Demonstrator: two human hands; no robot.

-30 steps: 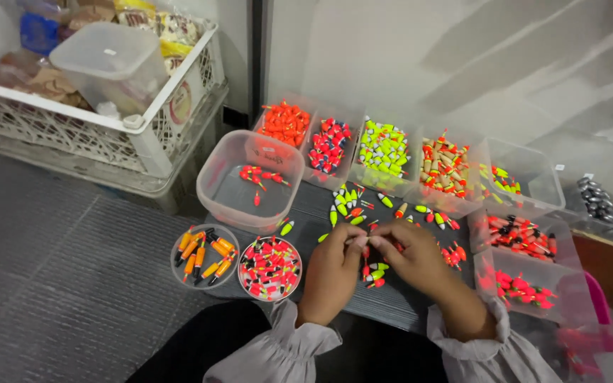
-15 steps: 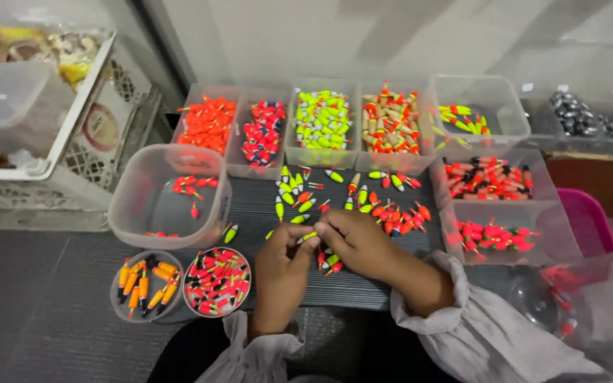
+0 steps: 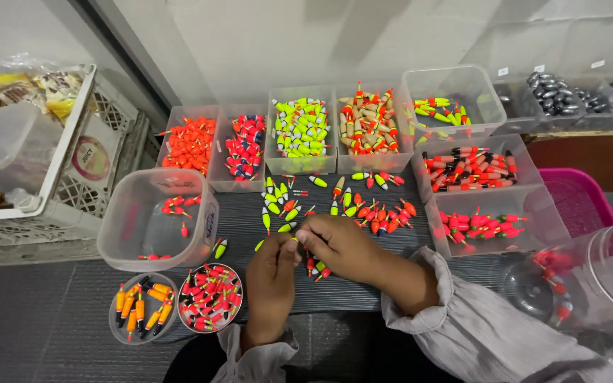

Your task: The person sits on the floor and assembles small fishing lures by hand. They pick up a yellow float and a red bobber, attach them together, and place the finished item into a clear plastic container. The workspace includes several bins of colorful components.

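Sitting closest are two grey sleeves, one for each arm. Next come two little round tubs side by side: one round tub (image 3: 139,316) holds orange and black floats, and the other round tub (image 3: 211,296) holds red, black and white floats. Just past them, the left hand (image 3: 272,278) and the right hand (image 3: 338,245) meet over the dark tray (image 3: 342,291). Their fingertips touch, and together they pinch a small yellow-green float (image 3: 289,242). Both hands are closed on it, but most of the float is hidden by the fingers. A few red floats lie right beside the right hand. To the left stands a big clear tub (image 3: 156,221) with only a few red floats inside. Beyond the hands, loose floats (image 3: 349,202) in yellow-green and red are spread out on the tray. On the right, two clear boxes hold red and black floats, and a pink basket (image 3: 582,201) sits next to them. Farther back is a row of clear boxes: an orange box (image 3: 189,142), then red and blue, then yellow-green, then tan. Far right there are dark grey metal weights (image 3: 560,93). Far left there is a white crate (image 3: 92,152) with bags in it.
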